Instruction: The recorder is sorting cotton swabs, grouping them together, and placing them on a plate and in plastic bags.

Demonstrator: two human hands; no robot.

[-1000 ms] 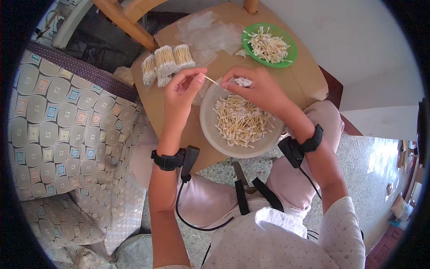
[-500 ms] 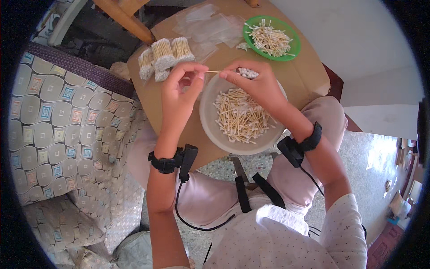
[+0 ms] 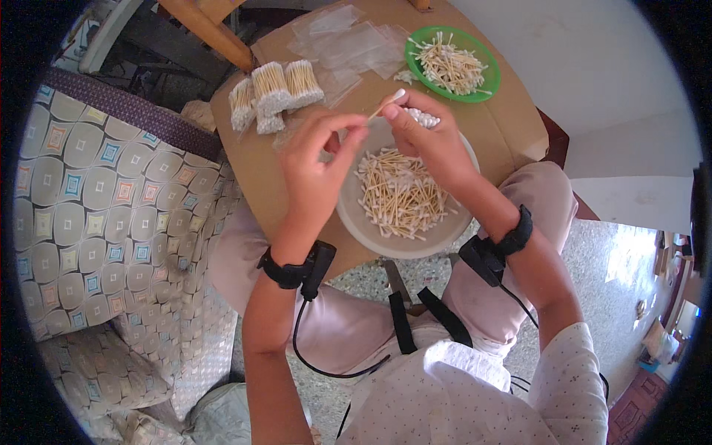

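My left hand [image 3: 315,167] pinches the lower end of a single cotton swab [image 3: 379,110] between thumb and forefinger. The swab slants up to the right, and its white tip rests near the fingers of my right hand [image 3: 441,148]. That hand is closed around a bunch of cotton swabs [image 3: 423,117], whose white heads show past the thumb; the sticks are hidden by the palm. Below both hands stands a whitish bowl [image 3: 354,219] holding many loose cotton swabs [image 3: 404,194].
Bundled cotton swabs [image 3: 271,87] stand at the far left of the cardboard-covered surface [image 3: 512,111]. Clear plastic bags [image 3: 348,44] lie behind them. A green bowl [image 3: 495,76] of loose swabs is at the far right. A patterned cover [image 3: 111,222] hangs at left.
My left hand has moved right, toward the right hand. The swab between them has tilted from nearly level to slanting, with its white tip now visible at the right hand.
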